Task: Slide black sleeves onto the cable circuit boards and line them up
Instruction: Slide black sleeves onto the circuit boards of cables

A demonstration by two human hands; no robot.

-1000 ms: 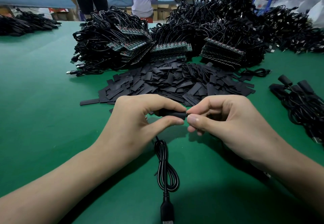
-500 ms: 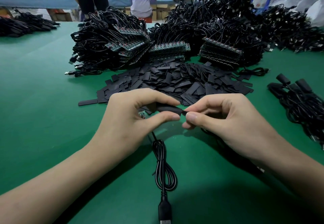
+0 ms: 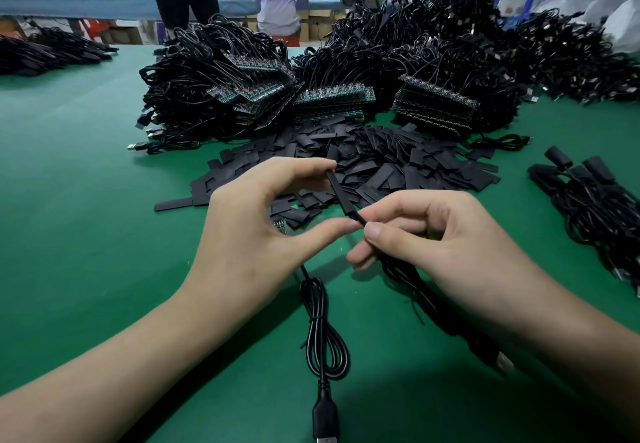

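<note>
Fingers [image 3: 301, 169] of my left hand [image 3: 249, 234] clamp the black sleeve [image 3: 341, 196] lengthwise, index tip on its far end, thumb at its near end. Its long axis slants from upper left down to the right, above the green tabletop [image 3: 86, 200]. My right hand [image 3: 433, 245] pinches the cable [image 3: 361, 220] leaving its lower end. The board inside is hidden.

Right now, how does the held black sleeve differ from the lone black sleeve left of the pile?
The held black sleeve is slanted, pinched by the left hand; the lone black sleeve lies flat on the green table. A black cable, in the right hand, leaves the held one, not the lone one. Both are narrow.
</note>
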